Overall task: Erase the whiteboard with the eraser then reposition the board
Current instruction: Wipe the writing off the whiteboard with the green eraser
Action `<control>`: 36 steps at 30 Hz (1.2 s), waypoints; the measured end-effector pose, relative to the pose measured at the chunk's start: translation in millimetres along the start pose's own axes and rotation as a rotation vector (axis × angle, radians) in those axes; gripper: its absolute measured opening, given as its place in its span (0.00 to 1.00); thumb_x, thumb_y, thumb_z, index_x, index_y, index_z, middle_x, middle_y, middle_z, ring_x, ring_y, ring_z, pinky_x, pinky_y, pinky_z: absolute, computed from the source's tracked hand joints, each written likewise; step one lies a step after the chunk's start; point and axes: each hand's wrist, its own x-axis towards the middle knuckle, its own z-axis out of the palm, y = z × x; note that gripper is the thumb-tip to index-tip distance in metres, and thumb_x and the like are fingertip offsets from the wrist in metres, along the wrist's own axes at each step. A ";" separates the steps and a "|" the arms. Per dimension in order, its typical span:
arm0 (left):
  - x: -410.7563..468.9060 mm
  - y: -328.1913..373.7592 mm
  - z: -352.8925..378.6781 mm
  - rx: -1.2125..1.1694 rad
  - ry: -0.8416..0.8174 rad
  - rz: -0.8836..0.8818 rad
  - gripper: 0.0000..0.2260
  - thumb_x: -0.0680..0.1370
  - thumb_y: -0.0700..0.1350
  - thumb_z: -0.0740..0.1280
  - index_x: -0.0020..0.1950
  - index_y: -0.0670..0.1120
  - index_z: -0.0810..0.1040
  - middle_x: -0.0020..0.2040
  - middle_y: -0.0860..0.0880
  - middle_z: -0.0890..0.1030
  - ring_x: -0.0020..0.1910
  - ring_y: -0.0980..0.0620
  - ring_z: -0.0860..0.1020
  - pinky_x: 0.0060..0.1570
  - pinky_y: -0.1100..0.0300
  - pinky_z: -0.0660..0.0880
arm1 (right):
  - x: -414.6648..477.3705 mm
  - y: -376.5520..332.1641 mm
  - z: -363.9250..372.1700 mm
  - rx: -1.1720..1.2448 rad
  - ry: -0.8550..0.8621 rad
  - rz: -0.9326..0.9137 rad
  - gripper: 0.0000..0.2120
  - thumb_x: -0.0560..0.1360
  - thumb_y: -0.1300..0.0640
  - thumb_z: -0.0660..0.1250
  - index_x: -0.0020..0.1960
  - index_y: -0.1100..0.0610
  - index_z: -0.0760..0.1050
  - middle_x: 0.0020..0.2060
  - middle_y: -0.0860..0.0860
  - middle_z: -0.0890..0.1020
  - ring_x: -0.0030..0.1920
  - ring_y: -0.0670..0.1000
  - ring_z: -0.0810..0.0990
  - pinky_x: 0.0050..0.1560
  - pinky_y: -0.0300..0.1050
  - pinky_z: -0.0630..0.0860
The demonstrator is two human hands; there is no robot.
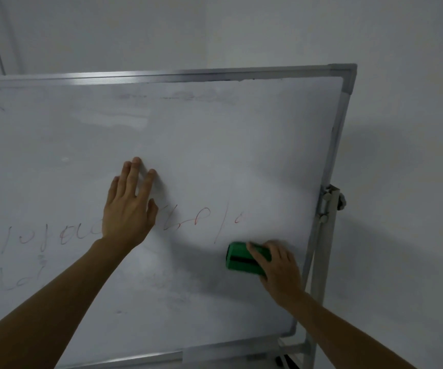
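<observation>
Large white, metal-framed whiteboard (215, 145) on a grey pivoting stand (324, 235): probably light but prone to swinging, best held by the frame edge when repositioning. Faint red marker writing (63, 235) remaining left of the wiping grip. Left hand (129, 206) lying flat and open on the slick surface, holding nothing, apparently bracing. Right hand (279, 265) closing around the small green block eraser (241, 258), light, rigid, pressing against the board's lower right.
</observation>
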 end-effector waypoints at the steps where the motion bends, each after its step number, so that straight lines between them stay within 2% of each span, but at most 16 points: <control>1: -0.6 -0.6 0.0 0.004 -0.003 0.001 0.28 0.77 0.49 0.56 0.77 0.43 0.59 0.78 0.39 0.51 0.77 0.42 0.48 0.73 0.45 0.53 | -2.7 3.3 2.2 -0.024 -0.014 -0.034 0.59 0.58 0.55 0.82 0.77 0.41 0.49 0.54 0.57 0.77 0.56 0.57 0.72 0.52 0.54 0.77; 4: -3.0 -0.5 0.3 0.008 -0.003 0.011 0.28 0.77 0.49 0.57 0.77 0.44 0.58 0.78 0.39 0.51 0.77 0.42 0.48 0.73 0.44 0.53 | 30.8 7.5 -25.8 -0.011 0.117 -0.037 0.49 0.60 0.53 0.81 0.75 0.45 0.59 0.56 0.58 0.76 0.56 0.59 0.72 0.53 0.54 0.75; 7: -2.6 2.7 0.7 0.000 -0.002 0.018 0.28 0.77 0.49 0.57 0.77 0.44 0.58 0.78 0.39 0.50 0.77 0.42 0.48 0.74 0.44 0.53 | 80.0 7.7 -65.8 0.074 0.310 0.181 0.41 0.67 0.51 0.76 0.75 0.52 0.62 0.59 0.62 0.73 0.57 0.61 0.72 0.52 0.55 0.74; 9: -1.4 4.3 0.3 -0.010 -0.003 0.019 0.28 0.77 0.49 0.57 0.77 0.44 0.58 0.78 0.39 0.51 0.78 0.42 0.48 0.74 0.44 0.53 | 87.4 -2.4 -68.6 0.089 0.344 0.275 0.41 0.67 0.50 0.75 0.75 0.53 0.62 0.59 0.62 0.72 0.58 0.61 0.71 0.53 0.55 0.73; 11: -1.5 4.3 -0.6 -0.020 -0.004 0.017 0.28 0.77 0.48 0.58 0.76 0.43 0.59 0.78 0.39 0.51 0.78 0.42 0.49 0.74 0.44 0.54 | 63.8 -15.1 -45.3 0.077 0.268 0.181 0.44 0.65 0.51 0.77 0.76 0.51 0.60 0.58 0.61 0.73 0.57 0.61 0.71 0.53 0.54 0.74; 14: -2.1 0.1 -3.0 -0.022 -0.005 0.015 0.27 0.78 0.45 0.62 0.76 0.43 0.60 0.78 0.39 0.51 0.77 0.42 0.49 0.73 0.44 0.54 | 4.8 -21.8 0.2 -0.004 0.001 -0.007 0.60 0.58 0.53 0.81 0.78 0.43 0.46 0.54 0.58 0.76 0.55 0.58 0.73 0.52 0.53 0.76; 16: -2.5 -3.9 -4.8 -0.018 -0.010 0.022 0.27 0.79 0.46 0.61 0.76 0.43 0.60 0.78 0.39 0.51 0.77 0.42 0.49 0.73 0.44 0.55 | -3.3 -17.5 8.3 -0.029 -0.049 -0.059 0.64 0.57 0.55 0.82 0.77 0.41 0.41 0.52 0.56 0.78 0.54 0.57 0.74 0.51 0.53 0.77; 19: -2.2 -8.3 -5.5 -0.010 -0.021 0.042 0.27 0.78 0.50 0.56 0.77 0.44 0.59 0.78 0.40 0.51 0.78 0.42 0.49 0.73 0.44 0.55 | 47.4 -19.5 -25.0 0.008 0.131 -0.059 0.55 0.62 0.52 0.80 0.77 0.41 0.48 0.55 0.59 0.75 0.55 0.59 0.73 0.53 0.54 0.75; 21: -2.3 -8.5 -4.9 -0.012 -0.026 0.050 0.28 0.78 0.50 0.55 0.77 0.44 0.59 0.78 0.40 0.50 0.78 0.42 0.49 0.74 0.44 0.54 | 96.0 -17.4 -66.9 0.042 0.323 0.062 0.46 0.65 0.49 0.77 0.76 0.46 0.56 0.57 0.62 0.74 0.54 0.62 0.74 0.52 0.55 0.74; 23: -2.1 -7.3 -4.5 -0.021 -0.018 0.059 0.27 0.78 0.50 0.55 0.77 0.44 0.59 0.78 0.40 0.51 0.78 0.42 0.49 0.74 0.44 0.54 | 131.5 -13.0 -99.7 0.083 0.428 0.231 0.43 0.68 0.46 0.75 0.76 0.48 0.57 0.59 0.62 0.72 0.56 0.62 0.72 0.52 0.55 0.72; 25: -2.6 -6.5 -5.0 -0.031 -0.006 0.063 0.27 0.77 0.49 0.57 0.76 0.44 0.60 0.78 0.39 0.53 0.77 0.41 0.51 0.73 0.44 0.55 | 136.6 -17.3 -104.0 0.106 0.460 0.307 0.43 0.69 0.46 0.74 0.77 0.49 0.56 0.60 0.62 0.72 0.57 0.62 0.71 0.53 0.55 0.71; 27: -4.3 -8.2 -5.1 -0.043 0.012 0.033 0.27 0.78 0.46 0.61 0.76 0.44 0.61 0.77 0.37 0.54 0.77 0.39 0.52 0.72 0.44 0.55 | 112.7 -26.7 -78.7 0.090 0.403 0.229 0.46 0.66 0.49 0.76 0.77 0.49 0.56 0.58 0.63 0.72 0.54 0.63 0.73 0.51 0.56 0.74; 30: -9.0 -19.3 -7.4 -0.042 0.015 -0.049 0.29 0.76 0.45 0.67 0.76 0.43 0.61 0.77 0.37 0.54 0.77 0.38 0.51 0.71 0.43 0.56 | 37.8 -35.4 -18.1 -0.020 0.103 0.023 0.56 0.61 0.52 0.80 0.78 0.44 0.49 0.55 0.60 0.74 0.55 0.61 0.73 0.52 0.55 0.75; 32: -11.8 -30.0 -8.5 -0.038 0.004 -0.094 0.30 0.76 0.45 0.67 0.76 0.43 0.61 0.78 0.37 0.52 0.77 0.38 0.50 0.71 0.42 0.56 | -1.9 -29.9 6.6 -0.093 -0.059 -0.057 0.57 0.57 0.55 0.82 0.76 0.42 0.54 0.53 0.58 0.77 0.53 0.59 0.75 0.50 0.54 0.76; 34: -13.7 -39.7 -9.8 -0.032 -0.001 -0.116 0.30 0.76 0.45 0.67 0.76 0.43 0.60 0.78 0.37 0.52 0.77 0.38 0.50 0.70 0.41 0.57 | -1.0 -22.1 5.7 -0.106 -0.031 -0.095 0.51 0.55 0.58 0.82 0.72 0.42 0.62 0.53 0.57 0.76 0.52 0.59 0.76 0.50 0.54 0.76; 36: -14.7 -45.4 -10.4 -0.021 -0.010 -0.114 0.31 0.76 0.44 0.67 0.76 0.43 0.60 0.78 0.37 0.52 0.77 0.38 0.51 0.70 0.40 0.59 | 30.4 -18.4 -15.1 -0.077 0.107 -0.067 0.47 0.58 0.57 0.81 0.72 0.44 0.63 0.55 0.59 0.75 0.54 0.60 0.74 0.53 0.55 0.74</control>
